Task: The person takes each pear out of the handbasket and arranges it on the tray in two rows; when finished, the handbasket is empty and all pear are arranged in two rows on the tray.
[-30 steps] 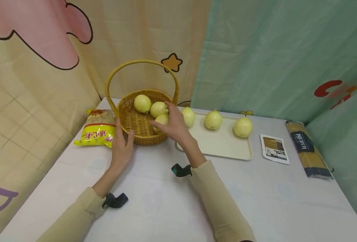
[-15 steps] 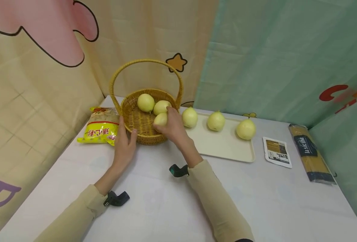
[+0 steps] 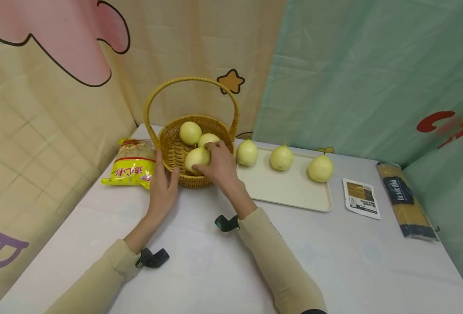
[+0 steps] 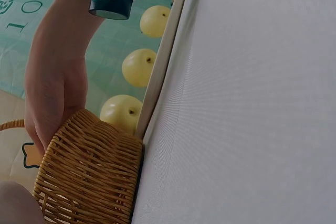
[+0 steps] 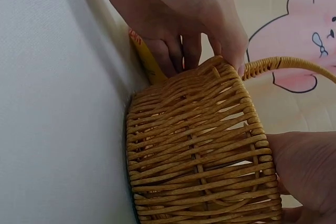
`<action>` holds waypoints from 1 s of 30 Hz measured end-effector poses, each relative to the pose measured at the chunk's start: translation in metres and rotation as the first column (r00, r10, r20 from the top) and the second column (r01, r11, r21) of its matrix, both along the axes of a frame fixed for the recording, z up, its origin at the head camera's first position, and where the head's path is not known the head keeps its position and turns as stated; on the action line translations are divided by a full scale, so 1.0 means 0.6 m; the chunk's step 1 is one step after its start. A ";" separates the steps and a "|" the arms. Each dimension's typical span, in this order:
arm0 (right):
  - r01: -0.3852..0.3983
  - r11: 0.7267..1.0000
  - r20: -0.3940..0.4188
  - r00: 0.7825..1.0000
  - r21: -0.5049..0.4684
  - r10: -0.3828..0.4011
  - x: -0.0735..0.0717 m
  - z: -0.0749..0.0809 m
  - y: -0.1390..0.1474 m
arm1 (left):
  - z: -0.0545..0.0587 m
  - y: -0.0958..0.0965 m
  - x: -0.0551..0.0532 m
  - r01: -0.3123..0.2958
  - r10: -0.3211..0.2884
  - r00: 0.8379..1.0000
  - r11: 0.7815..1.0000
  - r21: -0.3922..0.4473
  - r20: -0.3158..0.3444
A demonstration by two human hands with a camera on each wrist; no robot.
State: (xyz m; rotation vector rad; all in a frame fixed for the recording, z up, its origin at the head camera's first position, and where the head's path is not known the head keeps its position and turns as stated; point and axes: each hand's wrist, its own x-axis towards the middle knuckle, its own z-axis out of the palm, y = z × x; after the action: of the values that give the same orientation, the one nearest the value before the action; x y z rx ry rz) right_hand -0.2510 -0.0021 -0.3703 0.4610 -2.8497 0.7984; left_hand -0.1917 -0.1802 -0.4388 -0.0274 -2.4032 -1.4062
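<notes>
In the head view a wicker basket [image 3: 196,182] with a tall hooped handle stands at the back left. My right hand [image 3: 222,166] reaches into it and holds a pale yellow pear [image 3: 194,160] low at the front of the basket. Behind that pear lie two more, one left [image 3: 190,133] and one right [image 3: 208,139]. My left hand [image 3: 163,192] rests against the basket's left outer side, its fingers straight. The right wrist view shows that left hand [image 5: 181,19] at the rim beside the handle's foot.
A cream tray [image 3: 286,192] right of the basket bears three pears in a row. A yellow food packet [image 3: 131,165] lies left of the basket. Farther right are a small white pouch [image 3: 361,198] and a long pasta pack [image 3: 406,200]. Curtains [image 3: 365,78] hang behind the table.
My right hand has moved the front pear left and toward the front of the basket, away from the right rim. The left hand stays at the basket's side. The head view has shifted slightly.
</notes>
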 end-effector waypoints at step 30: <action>-0.236 0.969 0.169 0.955 -0.067 0.244 -0.038 -0.005 -0.054 | -0.003 0.004 -0.003 -0.024 0.024 1.000 1.000 -0.018 -0.015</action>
State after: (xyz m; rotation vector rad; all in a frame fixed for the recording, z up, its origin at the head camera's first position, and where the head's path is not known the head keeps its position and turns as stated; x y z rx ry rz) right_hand -0.2737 -0.0348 -0.3732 0.7801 -2.9650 0.9898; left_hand -0.1935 -0.1781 -0.4406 -0.0131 -2.3964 -1.3691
